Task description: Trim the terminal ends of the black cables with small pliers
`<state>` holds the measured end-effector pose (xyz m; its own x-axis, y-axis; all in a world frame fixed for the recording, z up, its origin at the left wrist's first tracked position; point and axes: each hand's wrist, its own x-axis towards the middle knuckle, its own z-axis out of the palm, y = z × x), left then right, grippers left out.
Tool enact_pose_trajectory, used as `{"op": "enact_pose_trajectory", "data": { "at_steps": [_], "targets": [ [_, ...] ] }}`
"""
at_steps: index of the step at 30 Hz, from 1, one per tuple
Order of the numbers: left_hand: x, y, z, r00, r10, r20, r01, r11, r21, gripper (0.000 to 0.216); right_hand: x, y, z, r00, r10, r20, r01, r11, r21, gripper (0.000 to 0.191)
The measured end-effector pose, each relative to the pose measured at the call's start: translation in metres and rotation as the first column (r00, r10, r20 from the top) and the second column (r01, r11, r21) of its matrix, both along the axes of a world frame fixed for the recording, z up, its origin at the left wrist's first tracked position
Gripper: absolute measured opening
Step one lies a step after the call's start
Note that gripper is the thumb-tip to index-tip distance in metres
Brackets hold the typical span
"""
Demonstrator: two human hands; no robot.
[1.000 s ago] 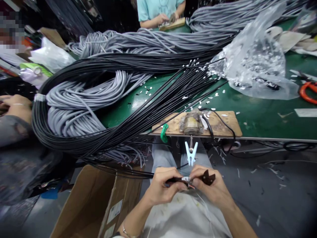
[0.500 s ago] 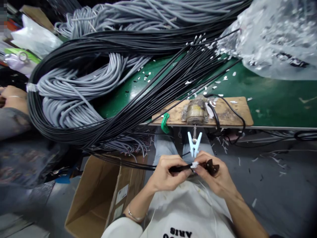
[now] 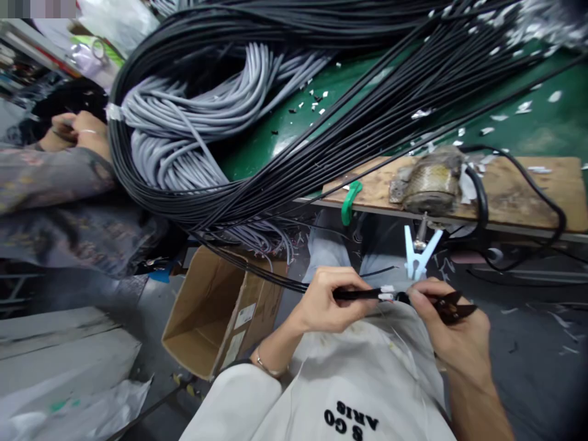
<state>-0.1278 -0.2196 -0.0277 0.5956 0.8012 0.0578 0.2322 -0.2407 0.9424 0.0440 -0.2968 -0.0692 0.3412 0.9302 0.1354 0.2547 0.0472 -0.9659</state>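
Note:
My left hand (image 3: 333,300) is closed around a few thin black cables (image 3: 280,280), whose stripped ends show white inner wires (image 3: 386,294) beyond my fingertips. A short gap to the right, my right hand (image 3: 454,334) is closed on a dark brown clip-like piece (image 3: 454,308) with two pointed ends; its exact kind is unclear. Just above my right fingers, a light blue clothespin (image 3: 417,260) sits at the metal shaft (image 3: 421,231) of a tape-wrapped motor (image 3: 430,184). One loose black cable end sticks out above my left hand.
A large bundle of black cables (image 3: 285,174) curves over the green table (image 3: 298,125), with grey cable coils (image 3: 179,116) inside it. The motor stands on a wooden board (image 3: 523,190) beside a green clamp (image 3: 351,202). An open cardboard box (image 3: 202,324) is below left; another person's hands (image 3: 78,128) are farther left.
My hands have moved apart: the right has left the white wire ends, which now show uncovered. The view has shifted, so the table and cables sit differently in the frame.

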Motion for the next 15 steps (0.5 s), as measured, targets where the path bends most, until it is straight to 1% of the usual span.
{"op": "enact_pose_trajectory", "data": {
  "at_steps": [3,5,8,9,12,13,15],
  "targets": [
    [-0.003,-0.001,-0.001,0.999,0.032,0.012,-0.032,0.999,-0.025,0.011,0.0,-0.006,-0.007,0.998,0.037,0.051,-0.034,0.998,-0.056,0.004],
    [-0.003,-0.002,-0.002,0.997,0.064,0.034,-0.063,0.998,-0.028,0.011,-0.002,-0.008,-0.007,0.994,0.058,0.09,-0.052,0.996,-0.065,0.005],
    [-0.004,-0.005,-0.006,0.989,0.138,0.053,-0.137,0.99,-0.021,0.011,-0.003,-0.009,-0.004,0.989,0.051,0.142,-0.039,0.996,-0.086,0.003],
    [-0.004,-0.007,-0.008,0.985,0.164,0.047,-0.163,0.986,-0.02,0.01,-0.004,-0.01,-0.003,0.986,0.039,0.161,-0.024,0.995,-0.097,0.005],
    [-0.005,-0.014,-0.012,0.974,0.226,0.025,-0.225,0.974,-0.023,0.007,-0.005,-0.015,-0.002,0.961,-0.009,0.275,0.029,0.997,-0.071,0.028],
    [-0.005,-0.016,-0.013,0.971,0.239,0.02,-0.238,0.971,-0.029,0.006,-0.006,-0.017,-0.002,0.94,-0.025,0.339,0.043,0.998,-0.046,0.033],
    [-0.005,-0.02,-0.015,0.966,0.256,0.017,-0.256,0.966,-0.041,0.006,-0.008,-0.021,0.0,0.877,-0.072,0.475,0.069,0.997,0.024,0.034]
  ]
}}
